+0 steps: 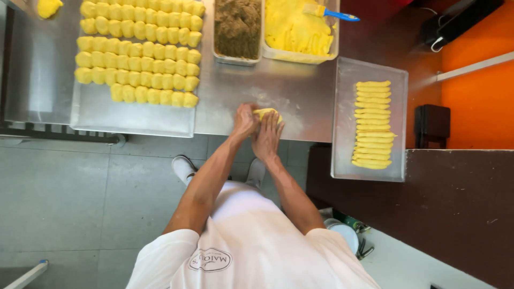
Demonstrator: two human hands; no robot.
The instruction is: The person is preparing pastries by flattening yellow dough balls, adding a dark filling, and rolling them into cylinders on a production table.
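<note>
Both hands press one small yellow dough piece (266,112) on the steel worktop (300,93) — left hand (244,121) curled against it; right hand (268,136) laid flat, fingers together. Beside them sits a flat metal tray (342,160) of yellow dough sticks (372,124).

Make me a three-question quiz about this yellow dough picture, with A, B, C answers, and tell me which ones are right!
1. Where does the tray of long dough strips sit?
A. On the floor
B. At the right end of the steel table
C. Inside the brown filling tub

2. What colour is the brush handle?
A. Blue
B. Red
C. Green

3. What are the hands doing?
A. Resting apart and empty
B. Holding the brush
C. Pressing a dough piece between them

Answers:
1 B, the tray lies to the right of the hands.
2 A, blue shows against the yellow dough tub.
3 C, the left hand and right hand meet around the dough.
</note>
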